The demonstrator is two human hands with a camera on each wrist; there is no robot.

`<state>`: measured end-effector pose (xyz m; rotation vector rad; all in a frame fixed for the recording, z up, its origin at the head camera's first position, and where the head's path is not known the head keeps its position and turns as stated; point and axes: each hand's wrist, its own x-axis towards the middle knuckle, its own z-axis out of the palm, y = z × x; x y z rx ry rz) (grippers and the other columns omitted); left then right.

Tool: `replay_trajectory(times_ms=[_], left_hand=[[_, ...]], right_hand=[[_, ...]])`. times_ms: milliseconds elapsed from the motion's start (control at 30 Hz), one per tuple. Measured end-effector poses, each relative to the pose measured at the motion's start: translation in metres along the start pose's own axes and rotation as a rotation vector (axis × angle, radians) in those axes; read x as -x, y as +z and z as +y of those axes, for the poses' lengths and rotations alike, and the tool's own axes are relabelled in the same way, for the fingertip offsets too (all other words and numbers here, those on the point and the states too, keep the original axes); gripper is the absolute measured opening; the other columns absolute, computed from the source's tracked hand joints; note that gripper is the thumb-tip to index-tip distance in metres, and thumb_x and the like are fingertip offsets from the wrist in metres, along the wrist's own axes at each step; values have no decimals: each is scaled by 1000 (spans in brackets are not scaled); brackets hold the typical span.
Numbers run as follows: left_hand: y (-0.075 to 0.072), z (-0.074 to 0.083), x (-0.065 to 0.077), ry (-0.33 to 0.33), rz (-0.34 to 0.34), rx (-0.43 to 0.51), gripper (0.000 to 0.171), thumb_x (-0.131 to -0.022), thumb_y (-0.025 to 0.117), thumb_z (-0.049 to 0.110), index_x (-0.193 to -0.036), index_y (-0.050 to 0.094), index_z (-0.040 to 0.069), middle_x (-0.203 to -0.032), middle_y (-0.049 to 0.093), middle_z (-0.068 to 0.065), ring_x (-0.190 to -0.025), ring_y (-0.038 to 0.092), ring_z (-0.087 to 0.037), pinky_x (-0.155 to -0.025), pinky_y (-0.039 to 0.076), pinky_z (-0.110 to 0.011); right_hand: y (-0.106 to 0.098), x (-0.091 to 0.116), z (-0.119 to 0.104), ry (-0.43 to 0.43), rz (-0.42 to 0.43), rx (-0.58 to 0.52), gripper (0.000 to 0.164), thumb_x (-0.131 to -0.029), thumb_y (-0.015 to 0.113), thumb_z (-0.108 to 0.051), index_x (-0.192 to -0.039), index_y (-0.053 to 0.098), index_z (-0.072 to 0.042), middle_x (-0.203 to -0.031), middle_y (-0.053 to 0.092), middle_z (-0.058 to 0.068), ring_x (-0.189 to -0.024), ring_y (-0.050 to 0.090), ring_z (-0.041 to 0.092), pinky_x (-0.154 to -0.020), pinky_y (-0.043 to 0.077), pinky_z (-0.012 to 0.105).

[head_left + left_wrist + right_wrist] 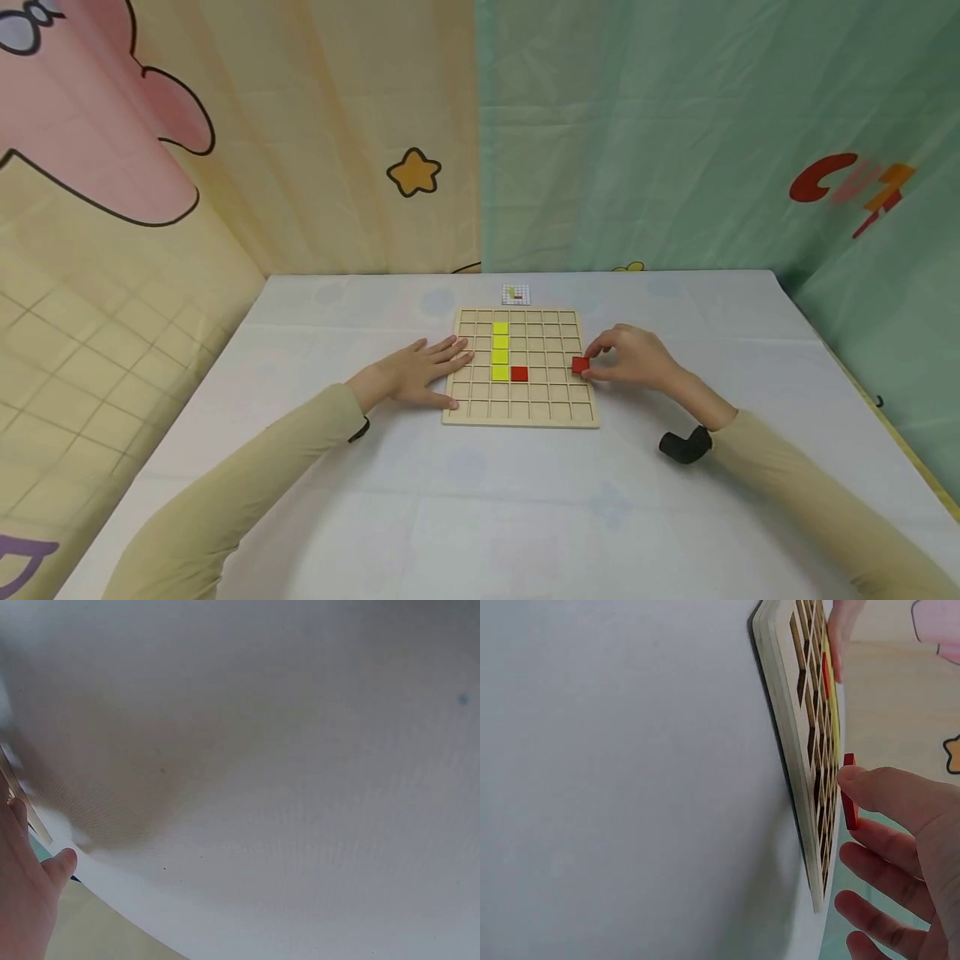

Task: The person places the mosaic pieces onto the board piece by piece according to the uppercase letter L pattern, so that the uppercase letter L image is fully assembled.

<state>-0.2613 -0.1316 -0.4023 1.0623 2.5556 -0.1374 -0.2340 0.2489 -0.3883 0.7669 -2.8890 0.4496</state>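
Note:
A wooden grid board (558, 410) lies on the table, its squares bounded by raised strips. Several yellow square tiles (500, 342) form a column left of its middle. One red tile (519, 374) sits in the square just right of the lowest yellow one. My right hand (633, 358) pinches another red tile (850, 796) between thumb and finger, over the board's right edge. With fingers spread, my left hand (416, 372) rests on the board's left edge. The left wrist view catches only part of the left hand (30, 889), beside the board's edge.
Behind the board lies a small printed card (516, 294) showing a grid with a yellow and red pattern. A white cloth (465, 508) covers the table. Patterned curtains (637, 142) hang along its back and sides.

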Motion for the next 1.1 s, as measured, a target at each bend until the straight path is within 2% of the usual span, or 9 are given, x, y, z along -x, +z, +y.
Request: replay_trajectory(times_ms=[233, 467, 800, 1100], left_hand=[[-1, 1, 0, -1, -5, -6, 90, -87, 39, 75, -155, -1, 31, -163, -9, 5, -151, -7, -18, -120, 6, -54], [-1, 1, -2, 0, -2, -14, 90, -87, 38, 75, -155, -2, 31, -163, -9, 5, -151, -7, -18, -120, 6, -54], [-1, 0, -2, 7, 11, -6, 89, -87, 38, 75, -155, 0, 30, -163, -7, 5, -151, -7, -18, -120, 5, -54], [-2, 2, 0, 4, 10, 2, 90, -88, 40, 73, -155, 1, 28, -163, -6, 3, -151, -5, -20, -120, 7, -55]], right_hand=[[9, -17, -21, -24, -34, -27, 27, -73, 81, -40, -88, 76, -19, -86, 71, -6, -82, 58, 15, -66, 47, 29], [20, -30, -32, -63, -70, -38, 25, -75, 81, -40, -87, 76, -18, -85, 71, -6, -79, 57, 12, -65, 46, 25], [26, -37, -37, -49, -117, -60, 27, -74, 81, -40, -86, 77, -17, -79, 69, -8, -71, 49, 8, -60, 41, 22], [27, -37, -41, -39, -107, -63, 28, -72, 82, -43, -87, 78, -20, -77, 67, -10, -74, 47, 9, -60, 39, 22]])
